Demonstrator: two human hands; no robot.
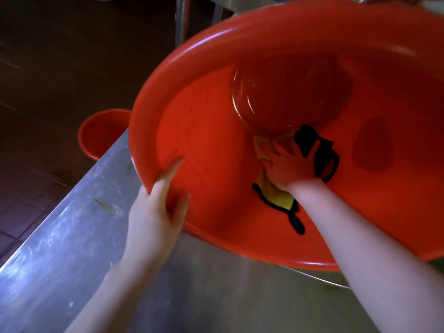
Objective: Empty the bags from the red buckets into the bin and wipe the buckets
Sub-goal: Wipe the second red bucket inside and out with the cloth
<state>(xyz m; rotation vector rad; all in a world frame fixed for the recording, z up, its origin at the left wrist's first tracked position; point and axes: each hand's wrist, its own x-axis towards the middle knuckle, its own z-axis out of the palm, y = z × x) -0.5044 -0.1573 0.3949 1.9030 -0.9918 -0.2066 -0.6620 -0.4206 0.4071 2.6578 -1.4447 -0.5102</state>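
Observation:
A large red bucket [240, 54] lies tilted on a steel table, its mouth turned toward me. My left hand [156, 207] grips its near left rim, thumb inside and fingers along the edge. Deep inside, my right hand [288, 164] presses a yellow cloth with black trim [271, 195] against the lower wall, just below the round bottom. Its fingers are spread flat over the cloth. No bag shows inside this bucket.
A second, smaller red bucket [101, 133] stands on the dark tiled floor [48, 68] to the left, beyond the table edge. The steel table [72, 248] carries a few green scraps. Metal legs [182, 18] rise behind the big bucket.

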